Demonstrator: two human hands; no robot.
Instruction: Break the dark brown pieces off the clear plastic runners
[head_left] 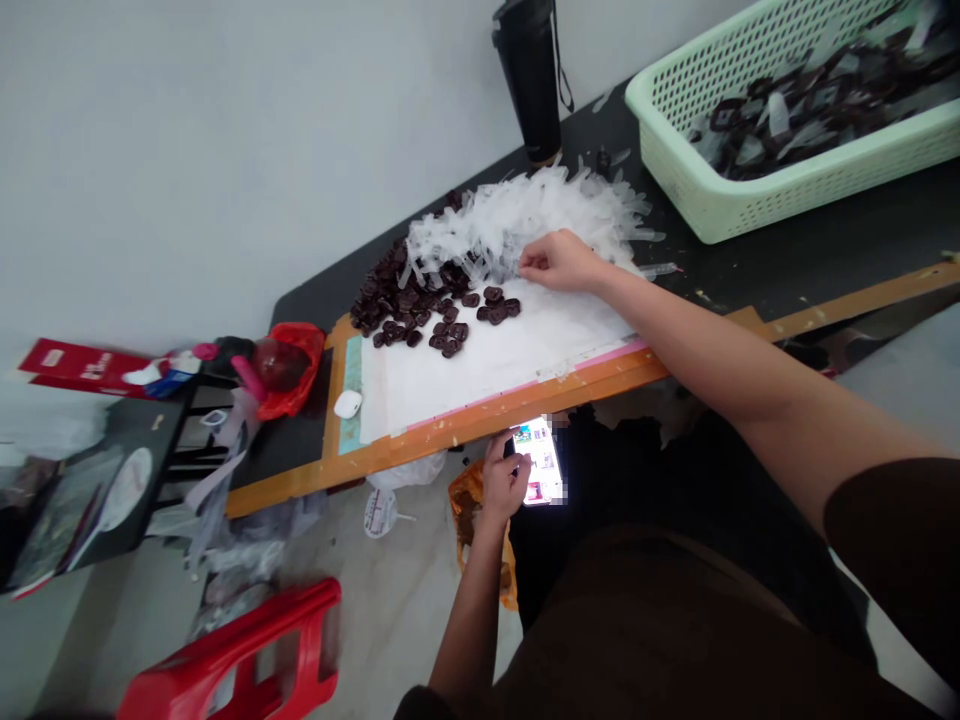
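Note:
Below the table edge, my left hand (506,478) is at the left side of a lit smartphone (541,465), fingers curled at its edge and one digit over the screen. My right hand (561,260) is closed in a pinch above the white work surface (450,385), at the front of a heap of clear plastic strips (525,215). Whatever is between its fingertips is too small to make out. Left of the strips lies a pile of small dark brown ring-like pieces (397,285). A few loose pieces (497,306) lie nearer my right hand.
A pale green basket (787,190) of dark pieces and clear plastic stands at the right, beside a black tumbler (529,85). A small white object (348,404) lies at the mat's left end. A red bag (289,370) is further left; a red stool (232,650) stands on the floor.

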